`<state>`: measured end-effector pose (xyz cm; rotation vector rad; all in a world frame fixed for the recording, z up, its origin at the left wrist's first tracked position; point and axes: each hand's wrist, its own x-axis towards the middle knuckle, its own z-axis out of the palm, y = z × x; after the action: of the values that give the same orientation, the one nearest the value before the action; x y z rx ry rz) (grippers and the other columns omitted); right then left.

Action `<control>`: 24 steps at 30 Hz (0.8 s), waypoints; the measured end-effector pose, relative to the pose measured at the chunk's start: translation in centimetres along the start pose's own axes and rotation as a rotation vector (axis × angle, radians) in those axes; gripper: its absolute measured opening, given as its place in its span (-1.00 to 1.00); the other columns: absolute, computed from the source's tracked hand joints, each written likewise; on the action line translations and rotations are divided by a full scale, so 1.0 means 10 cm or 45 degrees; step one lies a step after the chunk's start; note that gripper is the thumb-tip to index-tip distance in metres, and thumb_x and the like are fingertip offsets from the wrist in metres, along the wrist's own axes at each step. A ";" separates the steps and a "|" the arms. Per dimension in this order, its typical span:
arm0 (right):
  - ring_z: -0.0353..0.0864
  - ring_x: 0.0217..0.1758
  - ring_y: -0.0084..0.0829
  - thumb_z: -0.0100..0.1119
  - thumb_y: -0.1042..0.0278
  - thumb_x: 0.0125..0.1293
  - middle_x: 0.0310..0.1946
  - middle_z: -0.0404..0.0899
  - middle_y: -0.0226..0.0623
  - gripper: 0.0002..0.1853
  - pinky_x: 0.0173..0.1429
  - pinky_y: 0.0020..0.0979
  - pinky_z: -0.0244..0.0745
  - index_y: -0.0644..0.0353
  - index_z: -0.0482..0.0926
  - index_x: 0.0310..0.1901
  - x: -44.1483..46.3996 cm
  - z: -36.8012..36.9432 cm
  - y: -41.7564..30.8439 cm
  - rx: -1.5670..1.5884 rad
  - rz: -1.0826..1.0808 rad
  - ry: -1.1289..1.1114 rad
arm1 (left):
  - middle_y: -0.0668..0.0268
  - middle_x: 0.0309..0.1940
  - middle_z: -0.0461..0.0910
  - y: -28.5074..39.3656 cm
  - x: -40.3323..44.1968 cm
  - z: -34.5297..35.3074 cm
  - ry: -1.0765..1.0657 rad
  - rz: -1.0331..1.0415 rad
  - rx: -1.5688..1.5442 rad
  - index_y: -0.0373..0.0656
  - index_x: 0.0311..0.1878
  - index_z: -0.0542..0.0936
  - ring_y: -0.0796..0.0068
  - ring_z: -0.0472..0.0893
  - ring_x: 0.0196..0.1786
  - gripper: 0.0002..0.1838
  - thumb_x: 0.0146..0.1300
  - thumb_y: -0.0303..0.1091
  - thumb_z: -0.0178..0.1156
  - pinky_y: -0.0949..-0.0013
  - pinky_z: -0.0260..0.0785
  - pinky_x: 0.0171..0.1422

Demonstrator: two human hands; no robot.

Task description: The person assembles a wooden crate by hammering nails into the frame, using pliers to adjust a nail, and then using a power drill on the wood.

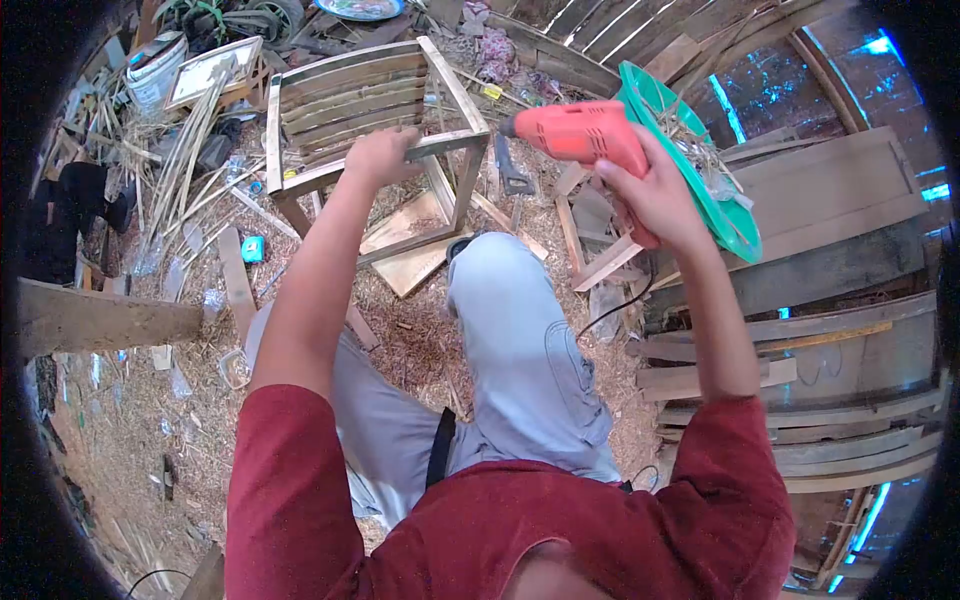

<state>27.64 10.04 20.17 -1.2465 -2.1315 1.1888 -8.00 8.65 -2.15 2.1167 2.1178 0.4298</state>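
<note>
A red corded power drill (575,130) is in my right hand (660,195), my fingers wrapped round its handle. Its dark chuck points left, close to the corner of a slatted wooden frame (455,85); whether a bit touches the wood I cannot make out. My left hand (385,157) grips the frame's near top rail, with some fingertips hidden behind it. The frame stands on legs in front of my knees, with curved slats across its far side. A black cord hangs below the drill.
A handsaw (515,178) lies beyond my knee. Wood shavings and offcuts cover the ground (400,330). A green basin (740,220) of scraps stands at right, near stacked boards (800,360). A tape measure (253,249) and thin wood strips (190,180) lie at left.
</note>
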 end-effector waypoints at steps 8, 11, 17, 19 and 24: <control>0.45 -0.62 -0.67 0.34 0.24 0.37 -0.34 0.59 -0.40 -0.26 -0.56 -0.53 0.38 -0.09 0.23 0.52 0.75 0.22 -0.42 -0.360 -0.321 -0.105 | 0.07 0.01 0.70 0.08 -0.01 -0.15 -0.189 -0.126 -0.037 -0.06 0.17 0.57 0.02 0.67 0.11 -0.40 0.33 0.25 0.19 -0.01 0.50 0.21; 0.45 -0.62 -0.65 0.33 0.21 0.37 -0.37 0.59 -0.39 -0.24 -0.57 -0.50 0.39 -0.12 0.20 0.54 0.89 0.25 -0.40 -0.414 -0.283 -0.142 | 0.06 0.03 0.70 0.04 0.00 -0.12 -0.213 -0.090 -0.038 -0.06 0.17 0.58 0.01 0.66 0.11 -0.38 0.36 0.28 0.15 -0.02 0.50 0.22; 0.44 -0.63 -0.64 0.32 0.19 0.37 -0.41 0.60 -0.38 -0.21 -0.57 -0.49 0.39 -0.15 0.17 0.57 0.94 0.36 -0.55 -0.492 -0.110 -0.180 | 0.06 0.00 0.71 0.05 0.01 -0.13 -0.206 -0.133 -0.095 -0.02 0.19 0.58 0.01 0.67 0.10 -0.37 0.42 0.33 0.01 -0.03 0.50 0.20; 0.44 -0.62 -0.63 0.33 0.19 0.37 -0.40 0.60 -0.37 -0.20 -0.56 -0.50 0.40 -0.15 0.16 0.57 0.99 0.36 -0.54 -0.530 -0.116 -0.178 | 0.06 -0.02 0.71 0.03 0.03 -0.13 -0.216 -0.115 -0.113 -0.02 0.18 0.59 0.00 0.67 0.09 -0.37 0.44 0.34 -0.03 -0.04 0.50 0.19; 0.48 -0.56 -0.63 0.33 0.17 0.35 -0.37 0.61 -0.34 -0.19 -0.52 -0.49 0.43 -0.16 0.16 0.58 1.10 0.37 -0.46 -0.585 -0.196 -0.215 | 0.06 -0.03 0.71 0.02 0.03 -0.11 -0.192 -0.098 -0.148 -0.01 0.17 0.60 0.00 0.67 0.08 -0.37 0.44 0.34 -0.03 -0.05 0.50 0.17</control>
<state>17.00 16.50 21.11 -1.1587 -2.6768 0.7866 -8.15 8.82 -1.04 1.9333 2.0306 0.3635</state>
